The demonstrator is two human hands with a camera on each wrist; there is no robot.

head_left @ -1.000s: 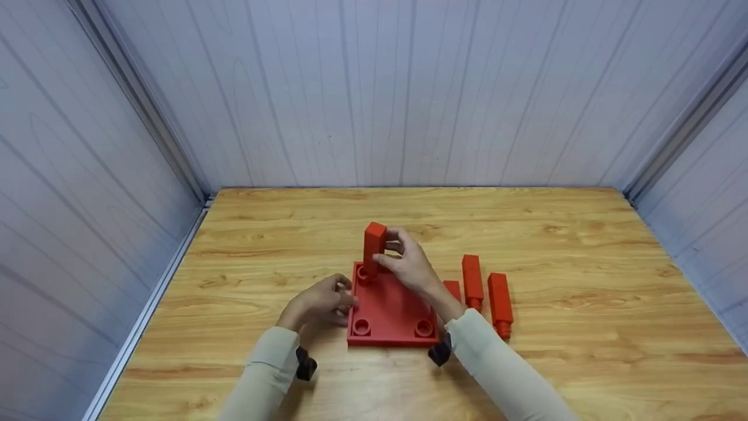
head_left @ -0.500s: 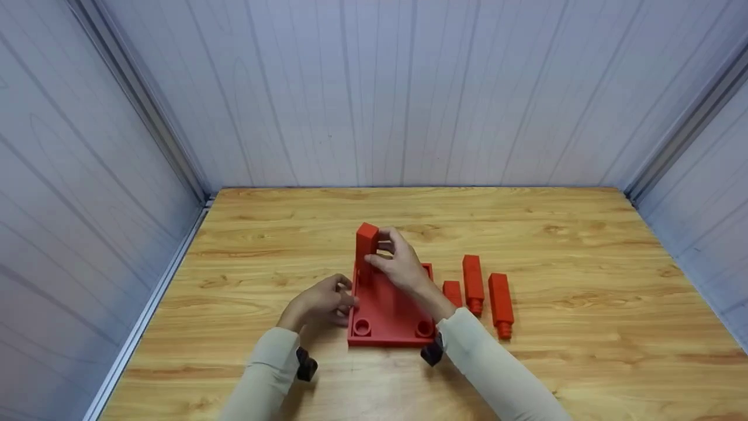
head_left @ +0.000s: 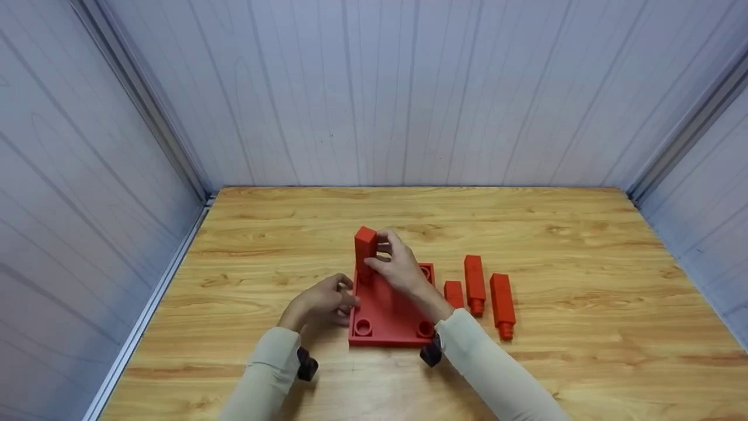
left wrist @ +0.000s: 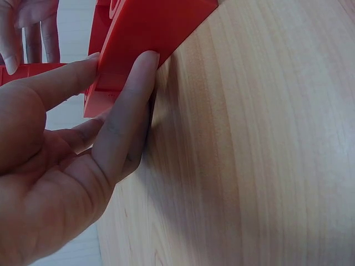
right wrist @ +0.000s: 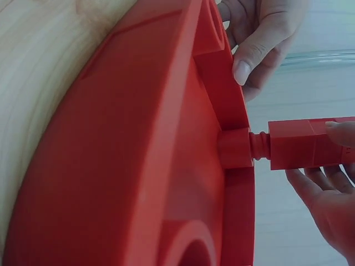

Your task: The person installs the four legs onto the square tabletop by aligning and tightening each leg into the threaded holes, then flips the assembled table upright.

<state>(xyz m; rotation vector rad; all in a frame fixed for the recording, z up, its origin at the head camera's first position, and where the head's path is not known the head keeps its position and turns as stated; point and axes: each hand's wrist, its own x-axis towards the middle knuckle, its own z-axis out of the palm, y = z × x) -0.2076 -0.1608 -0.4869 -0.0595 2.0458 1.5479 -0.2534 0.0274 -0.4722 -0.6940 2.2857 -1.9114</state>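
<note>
A red square panel [head_left: 388,313] with raised rims and round corner sockets lies on the wooden table. My left hand [head_left: 324,299] grips its left edge, the thumb over the rim and fingers along the outer side. My right hand [head_left: 400,263] holds a red square leg [head_left: 366,248] upright over the far-left corner, pinched between thumb and fingers. In the right wrist view, the leg's ribbed end [right wrist: 259,146] meets the mouth of a socket [right wrist: 236,148], with several ribs still showing. The right hand partly covers the far-right socket in the head view.
Two more red legs [head_left: 474,283] [head_left: 501,304] lie on the table [head_left: 584,263] right of the panel. Another red leg [head_left: 453,293] is partly hidden behind the right forearm. Pale panelled walls [head_left: 374,93] enclose the back and sides.
My right hand has moved the leg slightly left and a little down at the far-left corner. The left hand stays at the panel's edge.
</note>
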